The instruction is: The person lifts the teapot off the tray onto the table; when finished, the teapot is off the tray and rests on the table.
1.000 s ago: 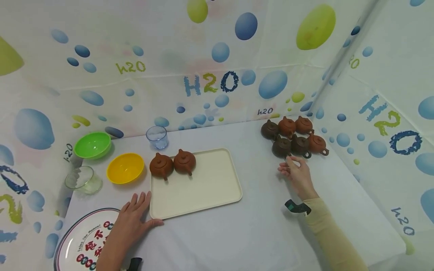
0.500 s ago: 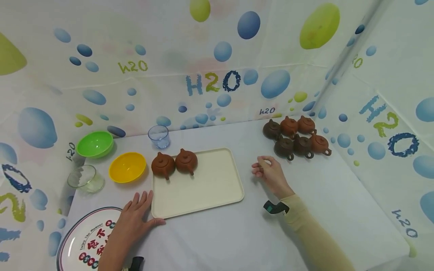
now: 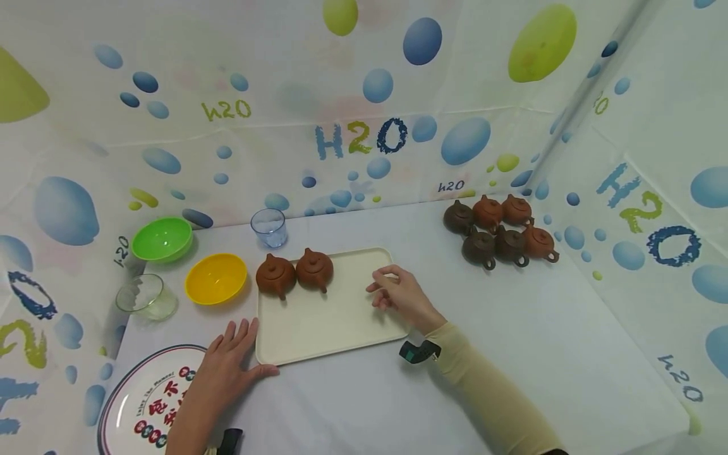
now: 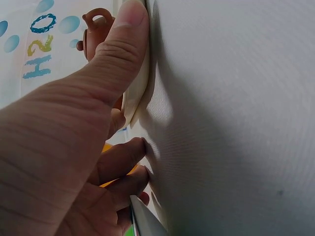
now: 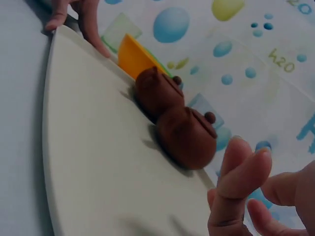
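Head view showed the right hand (image 3: 400,296) poised over the right part of a cream tray (image 3: 341,328), fingers (image 5: 241,172) loosely curled and holding nothing. The left hand (image 3: 227,370) lay flat on the table (image 3: 512,354), fingers spread, thumb (image 4: 123,44) pressed to the tray's near-left corner. Two reddish-brown teapots (image 3: 294,273) stood side by side, touching, at the tray's far-left end. Six more teapots (image 3: 500,234) sat clustered at the table's far-right corner. A careless sweep of the right hand towards the pair could, in all likelihood, knock one over or dislodge a lid. The green bowl (image 3: 162,239), yellow bowl (image 3: 216,278), clear glass bowl (image 3: 145,297) and blue-tinted cup (image 3: 270,227) all appeared empty; a printed plate (image 3: 131,404) lay near the left wrist.
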`<control>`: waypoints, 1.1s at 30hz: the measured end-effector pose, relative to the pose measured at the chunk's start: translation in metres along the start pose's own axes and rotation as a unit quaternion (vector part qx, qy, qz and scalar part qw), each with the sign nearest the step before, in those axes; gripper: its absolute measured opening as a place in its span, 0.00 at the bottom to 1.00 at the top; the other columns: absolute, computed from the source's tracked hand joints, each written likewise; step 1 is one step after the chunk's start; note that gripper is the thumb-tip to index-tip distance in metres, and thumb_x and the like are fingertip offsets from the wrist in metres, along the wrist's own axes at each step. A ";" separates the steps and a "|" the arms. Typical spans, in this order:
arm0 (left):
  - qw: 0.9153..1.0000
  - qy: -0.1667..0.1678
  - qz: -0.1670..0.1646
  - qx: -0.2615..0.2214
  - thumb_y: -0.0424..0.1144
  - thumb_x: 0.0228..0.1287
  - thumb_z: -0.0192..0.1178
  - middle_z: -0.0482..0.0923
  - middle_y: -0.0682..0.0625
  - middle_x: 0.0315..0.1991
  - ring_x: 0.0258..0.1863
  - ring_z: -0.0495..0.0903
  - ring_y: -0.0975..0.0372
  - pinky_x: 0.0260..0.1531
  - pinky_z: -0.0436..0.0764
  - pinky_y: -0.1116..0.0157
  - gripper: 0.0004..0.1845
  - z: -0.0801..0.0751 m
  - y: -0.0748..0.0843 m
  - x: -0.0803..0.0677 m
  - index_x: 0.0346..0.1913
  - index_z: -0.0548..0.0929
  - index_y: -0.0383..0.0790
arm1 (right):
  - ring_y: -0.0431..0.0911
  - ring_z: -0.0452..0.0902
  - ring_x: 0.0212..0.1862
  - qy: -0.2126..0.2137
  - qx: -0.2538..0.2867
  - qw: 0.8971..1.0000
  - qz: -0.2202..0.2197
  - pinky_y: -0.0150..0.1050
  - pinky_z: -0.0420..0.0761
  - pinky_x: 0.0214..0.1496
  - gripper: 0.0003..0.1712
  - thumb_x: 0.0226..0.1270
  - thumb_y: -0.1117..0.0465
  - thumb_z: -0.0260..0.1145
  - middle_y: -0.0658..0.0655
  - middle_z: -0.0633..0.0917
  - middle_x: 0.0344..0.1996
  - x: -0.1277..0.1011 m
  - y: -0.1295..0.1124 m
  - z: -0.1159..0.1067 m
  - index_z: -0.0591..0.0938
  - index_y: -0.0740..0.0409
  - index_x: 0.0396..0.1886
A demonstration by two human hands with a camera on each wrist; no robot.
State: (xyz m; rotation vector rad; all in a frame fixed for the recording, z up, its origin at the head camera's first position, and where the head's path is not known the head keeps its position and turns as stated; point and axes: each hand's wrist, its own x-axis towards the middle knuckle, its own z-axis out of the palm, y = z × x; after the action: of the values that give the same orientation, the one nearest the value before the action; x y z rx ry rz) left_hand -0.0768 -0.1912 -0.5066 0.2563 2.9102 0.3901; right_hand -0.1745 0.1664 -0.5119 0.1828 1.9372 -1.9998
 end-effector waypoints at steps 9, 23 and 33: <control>1.000 0.001 0.000 -0.001 0.65 0.56 0.76 0.64 0.29 0.79 0.80 0.61 0.30 0.78 0.62 0.31 0.60 0.000 -0.002 0.000 0.82 0.64 0.33 | 0.41 0.90 0.32 -0.086 0.039 0.994 0.050 0.29 0.89 0.35 0.22 0.82 0.54 0.66 0.65 0.90 0.56 0.009 0.008 0.057 0.76 0.61 0.66; 1.000 0.003 0.003 -0.004 0.65 0.56 0.76 0.65 0.29 0.79 0.79 0.62 0.30 0.78 0.63 0.31 0.59 0.001 -0.001 0.000 0.82 0.64 0.33 | 0.42 0.94 0.44 -0.079 0.098 0.991 0.037 0.28 0.88 0.37 0.20 0.81 0.54 0.68 0.61 0.93 0.49 0.022 0.010 0.093 0.86 0.67 0.56; 1.000 0.017 0.010 -0.001 0.65 0.56 0.76 0.66 0.29 0.78 0.79 0.63 0.30 0.77 0.64 0.31 0.59 0.001 -0.002 -0.001 0.81 0.65 0.32 | 0.41 0.93 0.43 -0.079 0.096 0.992 0.038 0.26 0.85 0.36 0.17 0.81 0.53 0.67 0.60 0.92 0.50 0.023 0.011 0.093 0.86 0.64 0.54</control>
State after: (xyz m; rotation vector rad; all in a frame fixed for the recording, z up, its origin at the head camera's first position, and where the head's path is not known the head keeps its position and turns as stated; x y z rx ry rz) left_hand -0.0762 -0.1926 -0.5082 0.2819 2.9415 0.4050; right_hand -0.1788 0.0710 -0.5246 0.1384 1.6184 -2.0819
